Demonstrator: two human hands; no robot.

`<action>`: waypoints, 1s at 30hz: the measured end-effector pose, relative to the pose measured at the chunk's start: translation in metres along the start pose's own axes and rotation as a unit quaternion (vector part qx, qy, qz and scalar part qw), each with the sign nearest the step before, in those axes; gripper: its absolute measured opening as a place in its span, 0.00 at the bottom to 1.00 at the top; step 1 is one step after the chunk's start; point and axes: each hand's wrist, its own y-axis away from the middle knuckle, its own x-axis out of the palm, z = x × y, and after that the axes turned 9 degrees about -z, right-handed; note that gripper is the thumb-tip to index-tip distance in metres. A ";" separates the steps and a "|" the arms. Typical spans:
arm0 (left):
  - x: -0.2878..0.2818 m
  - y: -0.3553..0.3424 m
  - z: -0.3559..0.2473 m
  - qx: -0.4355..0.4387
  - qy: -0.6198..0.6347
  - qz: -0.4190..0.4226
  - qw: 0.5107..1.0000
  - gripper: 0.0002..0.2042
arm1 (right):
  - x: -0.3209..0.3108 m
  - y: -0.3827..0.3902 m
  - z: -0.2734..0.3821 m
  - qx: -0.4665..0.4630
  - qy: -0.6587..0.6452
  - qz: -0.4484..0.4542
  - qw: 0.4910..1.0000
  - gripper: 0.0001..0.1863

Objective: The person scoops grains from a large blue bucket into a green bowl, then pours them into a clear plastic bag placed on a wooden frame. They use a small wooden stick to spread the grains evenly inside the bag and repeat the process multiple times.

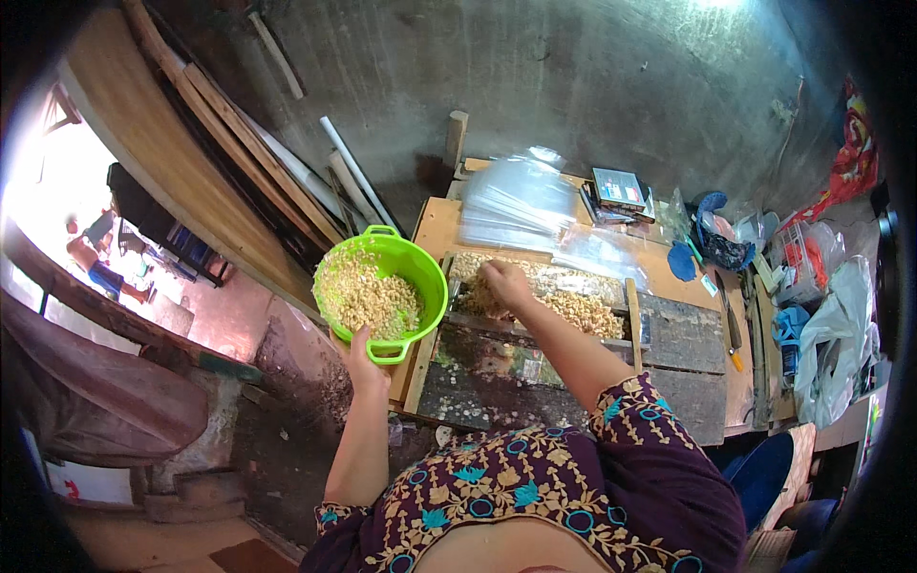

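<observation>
The fingers of the left hand (366, 368) are closed on the near rim of a green bowl (430, 277), the thumb showing above the edge and the rest hidden; gripped beside the near handle, the bowl is probably easier to steady one-handed. It sits tipped beside the counter's left edge, and the pale, crumbly pieces (382, 304) inside lie mostly to the left — the tilt likely explains that.

The right hand (506, 286) is lowered, its fingers curled, onto the left part of a strip of similar loose pieces (583, 313); I cannot tell how tightly they close or whether they hold any. That strip lies across dark boards (487, 377) on the counter (435, 218), and a wooden slat (633, 325) crosses its right end, seemingly as a stop against spreading.

Farther off, clear plastic sheets (516, 205) are stacked behind the strip — out of the crumbs, yet within reach. To the right, an orange-handled knife (734, 349) lies near the counter's edge, apart from both hands.
</observation>
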 end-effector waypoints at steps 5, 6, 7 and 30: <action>-0.037 -0.010 0.016 0.026 0.015 -0.004 1.000 0.25 | -0.001 0.010 0.025 -0.147 0.141 0.159 0.966 0.13; -0.045 -0.012 0.018 0.010 0.020 0.000 1.000 0.24 | -0.002 0.011 0.030 -0.146 0.165 0.180 0.959 0.14; -0.050 -0.013 0.017 -0.007 0.024 0.007 1.000 0.24 | -0.006 0.011 0.034 -0.126 0.158 0.189 0.961 0.13; -0.111 -0.032 0.050 -0.082 0.067 0.047 0.993 0.24 | -0.006 -0.011 0.035 -0.115 0.286 0.295 0.904 0.23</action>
